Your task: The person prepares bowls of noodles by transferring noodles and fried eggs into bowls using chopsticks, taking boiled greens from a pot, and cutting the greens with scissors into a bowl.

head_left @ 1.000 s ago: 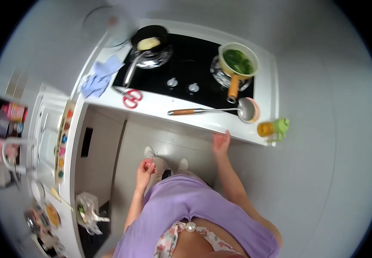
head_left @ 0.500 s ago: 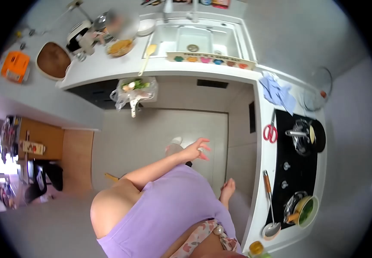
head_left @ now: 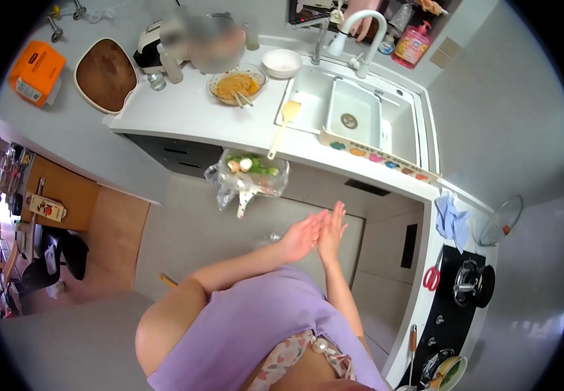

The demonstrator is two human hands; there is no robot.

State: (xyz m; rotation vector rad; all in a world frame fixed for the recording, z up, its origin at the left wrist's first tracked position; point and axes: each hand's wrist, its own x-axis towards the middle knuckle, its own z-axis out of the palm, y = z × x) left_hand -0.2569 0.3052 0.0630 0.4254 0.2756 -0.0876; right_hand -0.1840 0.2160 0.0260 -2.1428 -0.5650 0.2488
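Observation:
My left hand [head_left: 301, 237] and my right hand [head_left: 331, 233] meet palm to palm in front of my body, fingers stretched out. Nothing shows between them, though the pressed palms are hidden. Ahead and to the left, a clear plastic bag [head_left: 227, 189] lines a bin hung on the cabinet front. Eggshells [head_left: 245, 164] and green vegetable scraps [head_left: 267, 171] lie inside it. On the counter edge above rests a pale yellow spatula [head_left: 285, 127]. Further back is a glass bowl [head_left: 260, 75] with an orange-brown mixture and chopsticks.
A white sink [head_left: 301, 117] with a faucet [head_left: 381, 32] stands ahead. White bowl [head_left: 282, 63], cutting board [head_left: 107, 77] and orange box [head_left: 37, 73] are on the left. To the right, a black stove [head_left: 455, 313] carries pots; red scissors [head_left: 432, 277] and a blue cloth [head_left: 451, 218] lie nearby.
My right hand has risen from low by my side to meet my left hand, whose fingers have straightened. The view has turned, bringing the sink and counter closer.

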